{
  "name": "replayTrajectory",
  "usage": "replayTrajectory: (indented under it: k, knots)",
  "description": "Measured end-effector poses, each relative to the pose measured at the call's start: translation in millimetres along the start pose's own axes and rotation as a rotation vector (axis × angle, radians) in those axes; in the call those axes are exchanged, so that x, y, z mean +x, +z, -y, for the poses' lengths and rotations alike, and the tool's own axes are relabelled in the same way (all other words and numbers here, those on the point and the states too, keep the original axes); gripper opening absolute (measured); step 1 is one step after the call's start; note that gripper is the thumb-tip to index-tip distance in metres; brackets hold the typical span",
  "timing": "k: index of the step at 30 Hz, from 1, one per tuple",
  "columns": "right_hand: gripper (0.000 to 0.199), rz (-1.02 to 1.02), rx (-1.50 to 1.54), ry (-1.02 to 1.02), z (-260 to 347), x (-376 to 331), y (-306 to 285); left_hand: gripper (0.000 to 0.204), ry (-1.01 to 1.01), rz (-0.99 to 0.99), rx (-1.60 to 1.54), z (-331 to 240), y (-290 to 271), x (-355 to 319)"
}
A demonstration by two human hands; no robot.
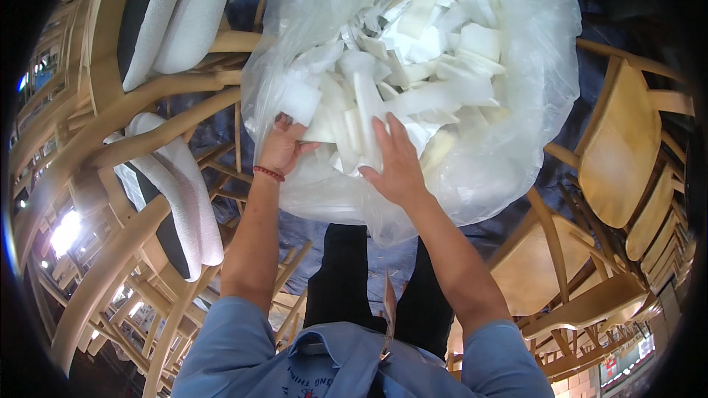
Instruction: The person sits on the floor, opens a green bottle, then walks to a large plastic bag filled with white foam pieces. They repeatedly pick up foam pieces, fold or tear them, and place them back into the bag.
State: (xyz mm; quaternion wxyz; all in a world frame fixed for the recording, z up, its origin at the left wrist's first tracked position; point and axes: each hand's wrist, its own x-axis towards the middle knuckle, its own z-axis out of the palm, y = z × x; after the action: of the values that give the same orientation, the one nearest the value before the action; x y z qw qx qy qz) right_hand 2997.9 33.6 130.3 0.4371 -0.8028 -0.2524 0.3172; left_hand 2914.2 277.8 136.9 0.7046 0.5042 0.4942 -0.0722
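Observation:
A large clear plastic bag (516, 125) stands in front of me, filled with several white foam pieces (435, 66). My left hand (282, 146) grips the near left rim of the bag, fingers curled over the plastic; a red bracelet circles its wrist. My right hand (397, 158) rests flat, fingers spread, on the foam pieces just inside the bag's near edge, touching a long white strip (366, 114).
Stacked wooden chair frames (110, 250) crowd the left, some with white and black padded cushions (188, 206). More wooden chairs with bare seats (619, 147) stand on the right. A dark blue sheet (531, 199) lies under the bag. My dark trousers show below.

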Motion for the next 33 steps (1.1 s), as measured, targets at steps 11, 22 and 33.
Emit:
replayTrajectory:
  k: [11,22,33]
  knots:
    - [0.033,-0.532,0.816,0.468,-78,47,-53,0.06,0.05,-0.139,1.352,13,-38,16]
    - [0.024,-0.086,0.665,0.581,-81,-11,-88,0.043,0.552,-0.278,1.063,-13,46,-8]
    - [0.025,0.102,0.077,0.3,-67,-1,-92,0.065,-0.05,0.056,0.288,20,83,-4]
